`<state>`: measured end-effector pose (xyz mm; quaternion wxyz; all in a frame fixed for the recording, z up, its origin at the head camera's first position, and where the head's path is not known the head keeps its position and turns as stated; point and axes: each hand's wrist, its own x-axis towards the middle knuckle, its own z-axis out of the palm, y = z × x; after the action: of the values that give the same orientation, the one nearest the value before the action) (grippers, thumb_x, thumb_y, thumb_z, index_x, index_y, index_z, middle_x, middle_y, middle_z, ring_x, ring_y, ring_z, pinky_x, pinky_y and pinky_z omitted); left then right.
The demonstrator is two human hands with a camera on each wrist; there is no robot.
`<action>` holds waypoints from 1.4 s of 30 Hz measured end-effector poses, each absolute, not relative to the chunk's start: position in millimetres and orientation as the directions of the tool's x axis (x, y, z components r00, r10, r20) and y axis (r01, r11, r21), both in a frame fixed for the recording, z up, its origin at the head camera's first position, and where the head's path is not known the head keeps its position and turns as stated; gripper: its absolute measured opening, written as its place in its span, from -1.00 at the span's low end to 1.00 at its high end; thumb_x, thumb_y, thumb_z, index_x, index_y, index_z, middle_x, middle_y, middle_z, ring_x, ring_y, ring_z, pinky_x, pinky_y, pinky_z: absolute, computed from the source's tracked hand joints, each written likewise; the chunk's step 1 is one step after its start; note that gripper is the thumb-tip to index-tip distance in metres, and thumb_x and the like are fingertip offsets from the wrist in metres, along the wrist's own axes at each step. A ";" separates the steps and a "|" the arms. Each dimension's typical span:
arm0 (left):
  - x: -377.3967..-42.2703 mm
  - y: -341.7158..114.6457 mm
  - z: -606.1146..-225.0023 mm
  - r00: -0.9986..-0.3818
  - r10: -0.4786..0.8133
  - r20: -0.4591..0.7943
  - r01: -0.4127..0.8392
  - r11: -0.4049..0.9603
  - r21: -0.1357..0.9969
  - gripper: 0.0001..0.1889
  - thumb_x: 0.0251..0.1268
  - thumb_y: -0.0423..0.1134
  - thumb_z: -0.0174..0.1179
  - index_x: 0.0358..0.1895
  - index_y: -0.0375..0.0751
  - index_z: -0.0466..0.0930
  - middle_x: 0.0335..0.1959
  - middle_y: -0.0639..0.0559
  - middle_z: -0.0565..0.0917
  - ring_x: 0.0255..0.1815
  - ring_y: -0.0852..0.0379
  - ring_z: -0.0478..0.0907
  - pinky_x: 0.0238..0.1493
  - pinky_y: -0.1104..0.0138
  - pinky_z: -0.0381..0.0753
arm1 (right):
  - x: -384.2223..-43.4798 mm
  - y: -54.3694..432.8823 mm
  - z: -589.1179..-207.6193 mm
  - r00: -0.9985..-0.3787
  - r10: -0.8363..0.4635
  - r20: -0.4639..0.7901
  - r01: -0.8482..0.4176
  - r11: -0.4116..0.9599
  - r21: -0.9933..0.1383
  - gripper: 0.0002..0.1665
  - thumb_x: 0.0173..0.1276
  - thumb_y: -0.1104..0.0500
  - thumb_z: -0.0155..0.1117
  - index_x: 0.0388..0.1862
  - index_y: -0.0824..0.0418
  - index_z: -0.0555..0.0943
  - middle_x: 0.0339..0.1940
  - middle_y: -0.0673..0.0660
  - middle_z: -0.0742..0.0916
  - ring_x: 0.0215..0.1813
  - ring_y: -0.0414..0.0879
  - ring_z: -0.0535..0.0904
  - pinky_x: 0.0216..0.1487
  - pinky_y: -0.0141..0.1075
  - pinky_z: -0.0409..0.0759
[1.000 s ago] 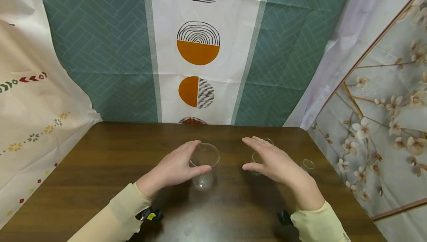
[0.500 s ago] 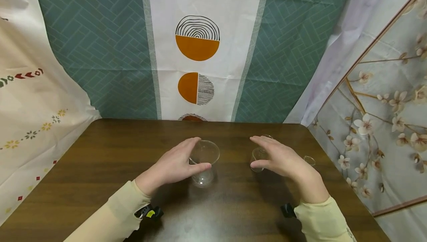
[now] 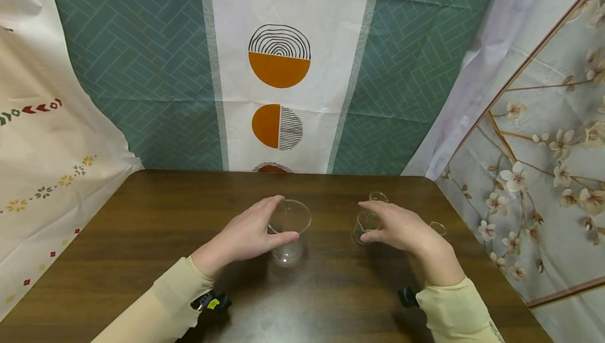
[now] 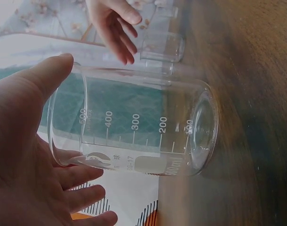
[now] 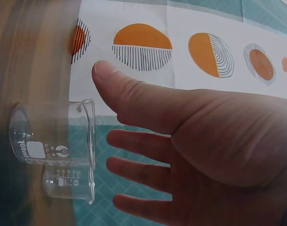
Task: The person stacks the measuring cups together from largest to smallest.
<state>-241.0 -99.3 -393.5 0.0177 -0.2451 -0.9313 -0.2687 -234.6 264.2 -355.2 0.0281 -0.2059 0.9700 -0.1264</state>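
A large clear glass beaker [image 3: 292,222] with measuring marks stands upright on the brown wooden table, left of centre. My left hand [image 3: 249,231] reaches round its top, thumb [image 4: 54,75] at the rim and the loosely extended fingers on the far side. In the left wrist view the beaker's scale [image 4: 135,123] runs up to 500. My right hand [image 3: 399,227] hovers over the right side, fingers apart, holding nothing. Just beyond its thumb stands a smaller beaker [image 5: 54,132], upright. Another small beaker [image 5: 68,181] appears behind that one.
A third small glass rim [image 3: 438,227] shows at the right, partly hidden behind my right hand. A green and white patterned cloth [image 3: 279,96] hangs behind the table. Other cloths close off the left and right sides.
My right hand has drawn slightly to the right, uncovering more of the small beakers. My left hand stays at the large beaker's rim. The head view has shifted a little.
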 end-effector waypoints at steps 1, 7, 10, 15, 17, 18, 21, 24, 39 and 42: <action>-240.9 -99.4 -393.5 -0.878 0.449 0.169 0.469 0.734 0.491 0.10 0.37 0.49 0.34 0.70 -0.26 0.28 0.65 -0.15 0.42 0.64 -0.13 0.37 0.52 -0.15 0.45 | -234.7 264.3 -355.4 -0.914 -0.406 -0.004 -0.392 0.885 -0.253 -0.03 0.37 -0.12 0.67 0.62 0.24 0.51 0.56 0.32 0.60 0.57 0.37 0.49 0.39 0.33 0.50; -239.1 -100.8 -394.0 -0.878 0.446 0.173 0.469 0.731 0.496 0.10 0.38 0.50 0.32 0.68 -0.28 0.30 0.64 -0.19 0.43 0.62 -0.16 0.40 0.49 -0.18 0.47 | -237.1 264.0 -358.9 -0.919 -0.394 -0.029 -0.377 0.897 -0.231 -0.04 0.37 -0.10 0.68 0.62 0.24 0.52 0.57 0.32 0.59 0.57 0.39 0.48 0.40 0.34 0.50; -238.7 -100.7 -394.8 -0.879 0.444 0.171 0.466 0.731 0.498 0.10 0.38 0.50 0.32 0.68 -0.28 0.30 0.63 -0.19 0.44 0.62 -0.16 0.40 0.50 -0.17 0.47 | -238.7 263.6 -361.4 -0.919 -0.392 -0.039 -0.376 0.902 -0.214 -0.03 0.36 -0.11 0.68 0.61 0.24 0.52 0.55 0.33 0.60 0.56 0.40 0.49 0.38 0.34 0.51; -239.3 -101.0 -396.3 -0.879 0.445 0.173 0.467 0.731 0.497 0.09 0.38 0.49 0.33 0.68 -0.27 0.30 0.63 -0.18 0.44 0.62 -0.15 0.40 0.50 -0.16 0.47 | -239.9 263.7 -363.4 -0.921 -0.387 -0.049 -0.369 0.904 -0.215 -0.03 0.34 -0.12 0.69 0.60 0.25 0.53 0.54 0.35 0.61 0.55 0.37 0.51 0.37 0.32 0.52; -239.5 -101.1 -396.4 -0.878 0.446 0.176 0.470 0.730 0.497 0.09 0.38 0.49 0.33 0.68 -0.26 0.30 0.63 -0.17 0.44 0.62 -0.14 0.41 0.50 -0.16 0.47 | -240.1 264.3 -363.7 -0.924 -0.379 -0.054 -0.360 0.907 -0.219 -0.03 0.35 -0.11 0.69 0.60 0.25 0.52 0.54 0.36 0.60 0.56 0.37 0.50 0.38 0.32 0.52; -239.6 -101.0 -396.3 -0.880 0.444 0.172 0.466 0.732 0.497 0.09 0.38 0.50 0.33 0.69 -0.25 0.30 0.64 -0.16 0.43 0.62 -0.13 0.40 0.51 -0.15 0.46 | -239.9 264.8 -363.3 -0.925 -0.375 -0.056 -0.355 0.909 -0.219 -0.03 0.35 -0.11 0.69 0.60 0.26 0.52 0.55 0.36 0.60 0.56 0.37 0.50 0.38 0.32 0.51; -239.8 -100.3 -395.6 -0.880 0.443 0.169 0.464 0.731 0.500 0.10 0.36 0.51 0.33 0.69 -0.23 0.29 0.65 -0.13 0.43 0.63 -0.10 0.39 0.51 -0.14 0.46 | -239.9 265.6 -363.3 -0.929 -0.363 -0.064 -0.343 0.915 -0.209 -0.03 0.36 -0.10 0.68 0.60 0.27 0.52 0.54 0.39 0.60 0.56 0.38 0.49 0.39 0.32 0.51; -240.2 -99.8 -395.2 -0.880 0.443 0.173 0.466 0.728 0.503 0.10 0.36 0.50 0.33 0.69 -0.23 0.29 0.65 -0.13 0.43 0.63 -0.10 0.39 0.50 -0.14 0.47 | -240.3 266.7 -362.9 -0.931 -0.358 -0.068 -0.339 0.919 -0.201 -0.02 0.34 -0.11 0.69 0.59 0.28 0.52 0.53 0.41 0.60 0.54 0.38 0.51 0.38 0.32 0.52; -240.4 -100.0 -396.9 -0.879 0.442 0.178 0.468 0.729 0.499 0.12 0.36 0.52 0.32 0.70 -0.25 0.29 0.64 -0.14 0.43 0.63 -0.10 0.39 0.52 -0.13 0.46 | -244.7 270.2 -366.8 -0.943 -0.319 -0.096 -0.299 0.937 -0.179 -0.03 0.35 -0.11 0.68 0.59 0.29 0.52 0.48 0.36 0.66 0.47 0.35 0.60 0.33 0.31 0.56; -239.9 -99.7 -397.2 -0.881 0.441 0.173 0.464 0.729 0.503 0.12 0.35 0.52 0.33 0.70 -0.24 0.29 0.65 -0.13 0.43 0.63 -0.10 0.39 0.52 -0.13 0.46 | -244.4 271.4 -368.2 -0.942 -0.322 -0.092 -0.302 0.936 -0.182 -0.05 0.36 -0.11 0.67 0.57 0.28 0.53 0.45 0.34 0.68 0.45 0.34 0.61 0.32 0.31 0.57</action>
<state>-239.9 -99.7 -397.2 0.0210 -0.2433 -0.9296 -0.2761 -244.4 271.4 -368.2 0.0604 -0.1587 0.9820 -0.0827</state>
